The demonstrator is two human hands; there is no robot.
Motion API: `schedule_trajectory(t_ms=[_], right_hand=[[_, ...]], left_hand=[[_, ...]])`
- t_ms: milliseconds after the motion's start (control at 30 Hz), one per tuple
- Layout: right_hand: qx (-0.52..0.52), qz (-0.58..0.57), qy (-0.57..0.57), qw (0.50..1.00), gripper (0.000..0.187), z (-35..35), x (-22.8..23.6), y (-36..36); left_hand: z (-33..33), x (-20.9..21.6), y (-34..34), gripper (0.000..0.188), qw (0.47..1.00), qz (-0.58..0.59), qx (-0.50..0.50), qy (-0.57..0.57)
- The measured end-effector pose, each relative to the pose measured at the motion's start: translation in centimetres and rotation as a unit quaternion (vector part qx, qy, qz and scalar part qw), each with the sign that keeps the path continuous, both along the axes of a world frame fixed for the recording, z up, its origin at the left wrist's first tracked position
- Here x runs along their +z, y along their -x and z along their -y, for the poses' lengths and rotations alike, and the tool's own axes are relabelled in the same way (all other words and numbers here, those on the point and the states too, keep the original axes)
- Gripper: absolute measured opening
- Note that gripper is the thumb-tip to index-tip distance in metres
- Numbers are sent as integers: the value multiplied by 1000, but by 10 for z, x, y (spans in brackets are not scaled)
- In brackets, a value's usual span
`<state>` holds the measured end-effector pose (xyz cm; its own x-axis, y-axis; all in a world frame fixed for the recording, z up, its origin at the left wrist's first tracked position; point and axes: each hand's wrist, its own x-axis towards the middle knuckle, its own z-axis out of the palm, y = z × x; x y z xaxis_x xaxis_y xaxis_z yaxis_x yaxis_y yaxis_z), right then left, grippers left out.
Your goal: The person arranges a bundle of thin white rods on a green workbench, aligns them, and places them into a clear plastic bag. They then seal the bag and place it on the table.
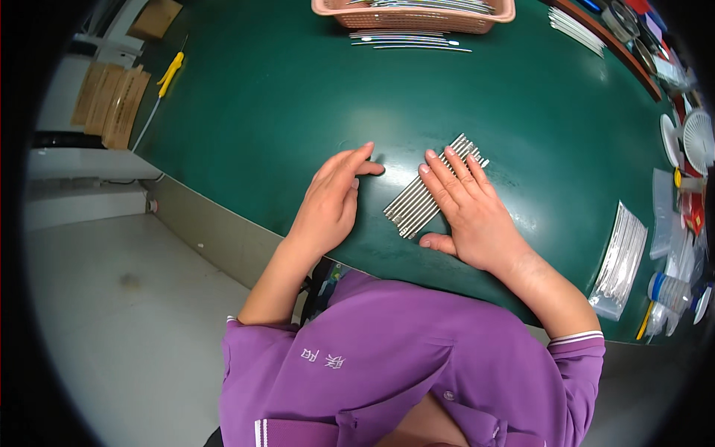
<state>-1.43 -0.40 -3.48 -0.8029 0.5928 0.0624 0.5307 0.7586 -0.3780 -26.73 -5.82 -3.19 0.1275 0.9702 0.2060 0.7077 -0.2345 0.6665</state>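
Observation:
Several thin silver metal rods [414, 206] lie side by side in a flat slanted row on the green table [246, 112]. My right hand [471, 212] rests flat across the row, fingers stretched out over its far part and the thumb spread toward its near end. Part of the row is hidden under that hand. To the left of the rods, my left hand [331, 194] is apart from them, its fingers loosely extended and nothing seen in them.
A pink basket [417, 21] of rods stands at the far edge, with loose rods [406, 40] before it. A bagged bundle of rods [620, 257] and a plastic bottle [669, 291] lie at right. A yellow-handled screwdriver [171, 74] and cardboard [112, 104] are at left.

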Motion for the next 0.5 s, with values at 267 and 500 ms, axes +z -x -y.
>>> schedule_trajectory(t_ms=[267, 500], right_hand=[[16, -19, -28, 999, 97, -16, -5, 28], [18, -27, -40, 999, 97, -24, -9, 40]], left_hand=[[3, -9, 21, 49, 997, -7, 60, -46], [6, -11, 13, 31, 994, -13, 83, -62]])
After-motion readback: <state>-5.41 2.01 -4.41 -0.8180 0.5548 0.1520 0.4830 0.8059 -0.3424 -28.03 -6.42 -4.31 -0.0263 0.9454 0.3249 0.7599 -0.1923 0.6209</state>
